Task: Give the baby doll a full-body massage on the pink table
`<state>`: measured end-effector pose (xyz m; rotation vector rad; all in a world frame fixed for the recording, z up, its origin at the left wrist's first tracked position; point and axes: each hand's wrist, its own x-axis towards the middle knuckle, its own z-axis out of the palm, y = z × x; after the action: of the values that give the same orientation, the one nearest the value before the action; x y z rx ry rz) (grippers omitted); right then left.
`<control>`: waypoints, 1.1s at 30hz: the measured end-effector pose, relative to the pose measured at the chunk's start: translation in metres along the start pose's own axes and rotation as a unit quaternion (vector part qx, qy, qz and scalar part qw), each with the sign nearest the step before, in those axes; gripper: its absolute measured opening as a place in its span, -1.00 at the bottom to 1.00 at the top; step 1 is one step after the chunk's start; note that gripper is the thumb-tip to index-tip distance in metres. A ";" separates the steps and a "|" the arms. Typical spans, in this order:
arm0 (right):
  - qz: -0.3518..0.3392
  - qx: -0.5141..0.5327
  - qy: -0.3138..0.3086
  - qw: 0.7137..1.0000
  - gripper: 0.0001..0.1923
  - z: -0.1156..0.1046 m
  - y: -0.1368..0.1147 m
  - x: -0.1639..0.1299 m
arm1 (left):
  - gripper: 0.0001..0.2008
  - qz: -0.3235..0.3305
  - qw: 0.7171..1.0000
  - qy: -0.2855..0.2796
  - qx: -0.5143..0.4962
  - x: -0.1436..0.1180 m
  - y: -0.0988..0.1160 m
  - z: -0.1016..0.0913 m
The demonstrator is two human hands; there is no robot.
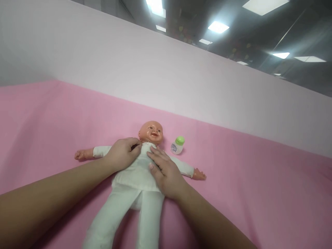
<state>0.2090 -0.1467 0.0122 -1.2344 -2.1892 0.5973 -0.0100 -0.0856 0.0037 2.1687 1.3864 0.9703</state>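
A baby doll (137, 173) in white clothes lies on its back on a pink cloth (246, 180), arms spread, head pointing away from me. My left hand (121, 154) rests on the doll's chest near its right shoulder, fingers curled and pinching the white fabric at the collar. My right hand (166, 173) lies flat on the doll's chest and belly, fingers apart, pressing on the clothing. A small white bottle with a green cap (177, 145) stands on the cloth just right of the doll's head, apart from both hands.
A pale pink backdrop wall (155, 69) rises behind the cloth. Above it are a dark ceiling and bright light panels (218, 27).
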 end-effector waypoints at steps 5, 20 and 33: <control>0.051 0.085 0.073 0.992 -0.56 0.005 0.006 0.002 | -0.74 0.002 1.000 -0.001 0.006 0.001 0.000 0.000; 0.121 0.187 0.018 0.975 -0.55 0.005 -0.037 -0.020 | -0.79 -0.033 0.999 -0.002 0.001 0.003 0.002 0.000; 0.143 0.208 -0.002 0.968 -0.44 0.003 -0.038 -0.020 | -0.79 -0.035 0.999 0.001 -0.006 0.002 0.002 0.000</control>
<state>0.1918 -0.1825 0.0289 -1.3153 -1.7718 1.1124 -0.0086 -0.0849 0.0058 2.0961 1.4429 0.9540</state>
